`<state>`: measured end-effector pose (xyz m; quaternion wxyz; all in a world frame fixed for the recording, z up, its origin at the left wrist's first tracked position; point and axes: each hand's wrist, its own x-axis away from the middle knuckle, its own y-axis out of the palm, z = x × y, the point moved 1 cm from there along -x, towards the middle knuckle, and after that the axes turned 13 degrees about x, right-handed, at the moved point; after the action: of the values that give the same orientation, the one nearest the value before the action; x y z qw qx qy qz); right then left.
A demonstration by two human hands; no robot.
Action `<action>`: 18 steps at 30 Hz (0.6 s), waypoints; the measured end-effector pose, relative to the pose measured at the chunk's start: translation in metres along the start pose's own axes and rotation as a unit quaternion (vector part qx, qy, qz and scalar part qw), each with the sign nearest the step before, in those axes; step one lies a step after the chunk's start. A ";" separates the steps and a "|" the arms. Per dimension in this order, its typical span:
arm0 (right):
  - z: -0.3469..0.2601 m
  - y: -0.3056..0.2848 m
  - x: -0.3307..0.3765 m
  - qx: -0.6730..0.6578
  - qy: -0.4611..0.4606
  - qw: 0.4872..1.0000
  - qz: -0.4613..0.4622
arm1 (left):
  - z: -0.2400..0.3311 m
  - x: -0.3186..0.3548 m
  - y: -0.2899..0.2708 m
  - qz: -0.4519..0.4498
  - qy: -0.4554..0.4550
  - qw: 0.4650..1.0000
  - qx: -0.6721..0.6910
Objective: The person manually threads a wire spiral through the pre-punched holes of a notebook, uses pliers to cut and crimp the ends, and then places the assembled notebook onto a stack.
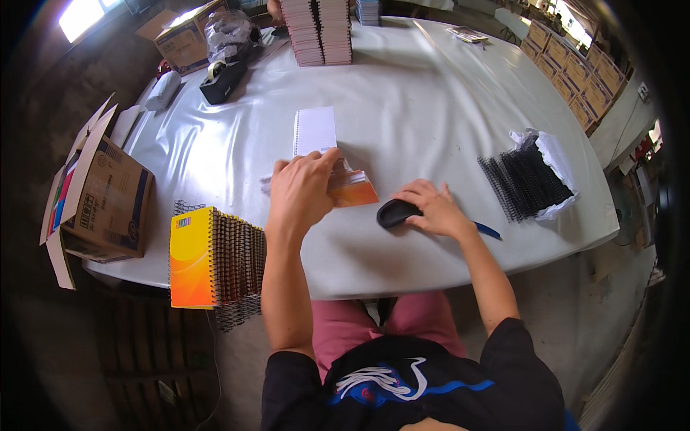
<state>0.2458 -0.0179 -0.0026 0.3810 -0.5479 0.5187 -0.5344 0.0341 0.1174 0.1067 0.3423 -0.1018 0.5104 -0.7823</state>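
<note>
My left hand (305, 188) is bent over a small notebook on the table, its fingers closed on the pages. The notebook's lined white page (315, 129) with punched holes along its left edge lies beyond the hand, and its orange cover (357, 192) sticks out to the right. My right hand (435, 208) has its fingers around a black rounded object (397, 213), shaped like a computer mouse, resting on the table. A blue strip (488, 230) shows by my right wrist; its kind is unclear.
A stack of yellow-orange spiral notebooks (192, 258) stands at the left edge, beside an open carton (108, 197). Black binding coils (528, 179) lie on white wrapping at right. Farther off are a tape dispenser (223, 80) and tall notebook stacks (316, 32).
</note>
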 end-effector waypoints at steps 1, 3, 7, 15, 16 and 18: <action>0.008 -0.002 0.001 0.007 0.021 1.000 -0.012 | -0.012 -0.005 0.011 0.009 0.014 0.999 -0.030; 0.020 -0.010 0.002 0.021 0.064 0.997 -0.033 | -0.034 -0.006 0.034 -0.033 -0.015 0.998 -0.057; 0.024 -0.025 0.019 -0.093 0.079 0.992 -0.022 | -0.035 0.012 0.066 0.111 0.040 0.992 -0.045; -0.033 -0.024 -0.008 -0.044 -0.056 0.995 0.070 | -0.033 0.032 0.067 0.122 0.030 0.989 -0.074; -0.043 -0.026 -0.012 -0.061 -0.082 0.991 0.086 | -0.031 0.033 0.067 0.152 0.044 0.985 -0.072; -0.058 -0.014 -0.029 -0.064 -0.086 0.984 0.145 | -0.034 0.035 0.069 0.158 0.017 0.986 -0.055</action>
<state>0.1943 0.0207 0.0133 0.4613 -0.5342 0.5911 -0.3904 0.0206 0.1023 0.0245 0.4468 -0.0254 0.5681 -0.6907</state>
